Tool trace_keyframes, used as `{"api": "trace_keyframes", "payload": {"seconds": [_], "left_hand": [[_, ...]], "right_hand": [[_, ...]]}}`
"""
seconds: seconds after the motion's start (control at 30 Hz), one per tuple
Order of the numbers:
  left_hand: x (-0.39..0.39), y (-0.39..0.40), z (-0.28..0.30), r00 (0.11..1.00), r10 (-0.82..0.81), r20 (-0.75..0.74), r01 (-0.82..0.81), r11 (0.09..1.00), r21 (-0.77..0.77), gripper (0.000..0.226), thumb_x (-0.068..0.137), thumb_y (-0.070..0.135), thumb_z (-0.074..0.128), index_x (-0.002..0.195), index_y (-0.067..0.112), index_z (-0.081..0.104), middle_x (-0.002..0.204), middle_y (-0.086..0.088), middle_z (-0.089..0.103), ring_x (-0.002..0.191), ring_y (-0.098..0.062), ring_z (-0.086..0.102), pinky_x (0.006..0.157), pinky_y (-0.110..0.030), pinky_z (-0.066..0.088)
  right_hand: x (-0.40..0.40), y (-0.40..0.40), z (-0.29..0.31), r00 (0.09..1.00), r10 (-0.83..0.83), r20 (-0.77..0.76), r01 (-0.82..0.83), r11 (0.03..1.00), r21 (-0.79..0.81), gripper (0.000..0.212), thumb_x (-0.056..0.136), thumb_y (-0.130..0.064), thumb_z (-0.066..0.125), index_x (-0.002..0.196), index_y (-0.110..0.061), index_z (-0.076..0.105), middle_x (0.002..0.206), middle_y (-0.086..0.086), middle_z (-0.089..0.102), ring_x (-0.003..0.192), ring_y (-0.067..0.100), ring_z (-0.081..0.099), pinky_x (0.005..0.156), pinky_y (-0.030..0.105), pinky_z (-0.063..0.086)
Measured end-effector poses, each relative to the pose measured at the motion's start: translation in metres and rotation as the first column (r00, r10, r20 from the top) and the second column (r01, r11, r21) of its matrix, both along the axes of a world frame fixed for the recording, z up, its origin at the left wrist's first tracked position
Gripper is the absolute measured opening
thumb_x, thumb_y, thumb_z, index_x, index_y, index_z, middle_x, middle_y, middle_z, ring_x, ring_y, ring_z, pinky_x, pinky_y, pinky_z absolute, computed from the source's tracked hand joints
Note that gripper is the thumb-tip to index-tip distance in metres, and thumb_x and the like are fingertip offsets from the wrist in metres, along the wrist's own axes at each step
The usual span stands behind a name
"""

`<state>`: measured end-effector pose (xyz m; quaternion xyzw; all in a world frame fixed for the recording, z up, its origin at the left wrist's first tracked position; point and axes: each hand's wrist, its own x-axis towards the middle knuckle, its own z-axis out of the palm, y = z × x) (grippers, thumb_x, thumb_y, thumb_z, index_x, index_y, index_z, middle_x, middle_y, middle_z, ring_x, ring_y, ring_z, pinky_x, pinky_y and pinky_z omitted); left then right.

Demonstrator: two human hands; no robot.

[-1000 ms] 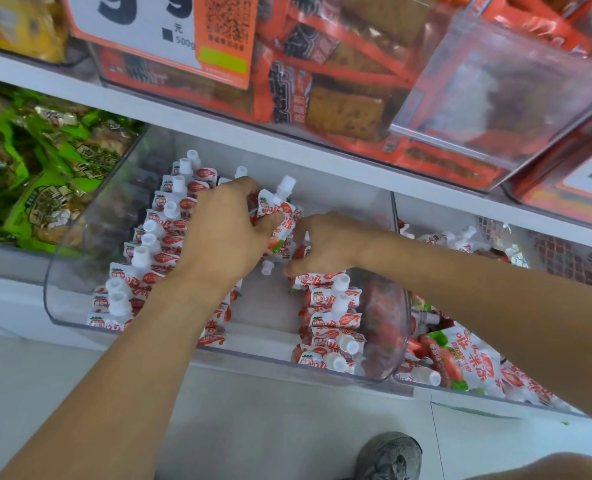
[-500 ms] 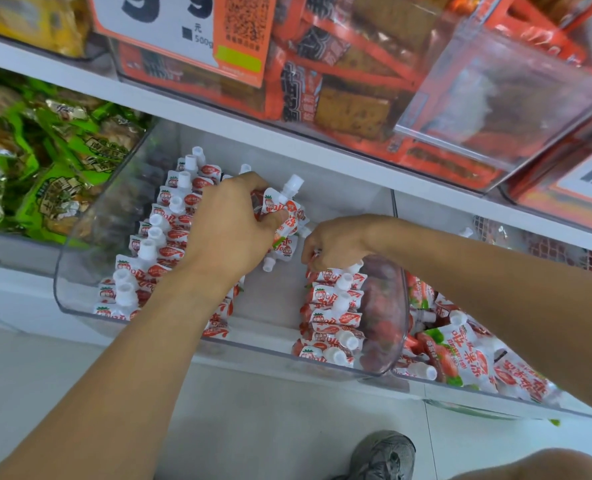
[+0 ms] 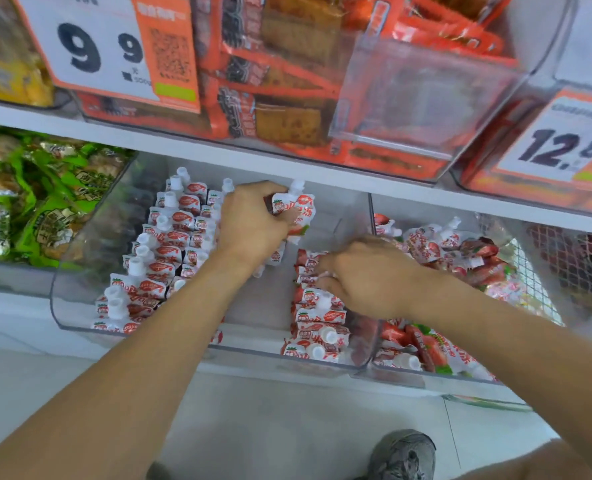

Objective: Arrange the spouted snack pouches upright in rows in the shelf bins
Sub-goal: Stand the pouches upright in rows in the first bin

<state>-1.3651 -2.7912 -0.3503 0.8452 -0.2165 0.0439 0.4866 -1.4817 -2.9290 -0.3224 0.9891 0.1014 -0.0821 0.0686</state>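
Left hand [image 3: 249, 226] fingers clamped bunch of pouches [image 3: 292, 211] near back wall of bin [image 3: 80, 327], spouts up. Right hand [image 3: 363, 275] fingers curled, pressing right-edge row [image 3: 317, 317]. Risk: bare middle strip gave no support; loosened grip would topple bunch.

green snack packs [image 3: 38, 202] left bin | orange packets [image 3: 287, 98] upper shelf | price card [image 3: 107, 46] | grey shoe [image 3: 403, 455] on floor
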Motion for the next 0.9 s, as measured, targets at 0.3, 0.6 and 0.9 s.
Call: {"api": "trace_keyframes", "payload": {"seconds": [0.3, 0.6, 0.9], "left_hand": [[0.021, -0.044, -0.031, 0.911, -0.398, -0.112, 0.413, 0.880, 0.235, 0.031, 0.068, 0.012, 0.085, 0.096, 0.016, 0.073, 0.096, 0.003, 0.071, 0.082, -0.010, 0.061, 0.072, -0.018, 0.041], [0.027, -0.058, -0.040, 0.855, -0.474, -0.210, 0.514, 0.724, 0.461, 0.027, 0.085, 0.021, 0.071, 0.104, 0.021, 0.053, 0.119, -0.005, 0.063, 0.112, -0.023, 0.058, 0.096, -0.038, 0.048], [0.031, -0.057, -0.009, 0.742, -0.503, -0.442, 0.647, 0.370, 0.666, 0.045, 0.081, 0.001, 0.042, 0.115, 0.022, 0.063, 0.120, 0.001, 0.064, 0.109, -0.021, 0.058, 0.096, -0.039, 0.048]], "right_hand": [[0.000, -0.002, -0.006, 0.999, -0.032, 0.032, 0.031, 0.999, 0.025, 0.032, 0.098, -0.039, 0.040, 0.104, -0.023, 0.066, 0.102, 0.001, 0.068, 0.099, 0.026, 0.061, 0.098, 0.038, 0.040], [-0.038, -0.011, -0.012, 0.750, -0.529, 0.396, 0.303, 0.808, 0.506, 0.033, 0.077, -0.026, 0.071, 0.109, -0.020, 0.066, 0.114, 0.005, 0.052, 0.104, 0.024, 0.049, 0.091, 0.035, 0.046], [-0.041, -0.011, -0.022, 0.679, -0.730, 0.075, 0.307, 0.376, 0.874, 0.036, 0.078, -0.011, 0.072, 0.106, -0.031, 0.059, 0.104, -0.006, 0.055, 0.082, -0.003, 0.056, 0.062, 0.007, 0.046]]}}
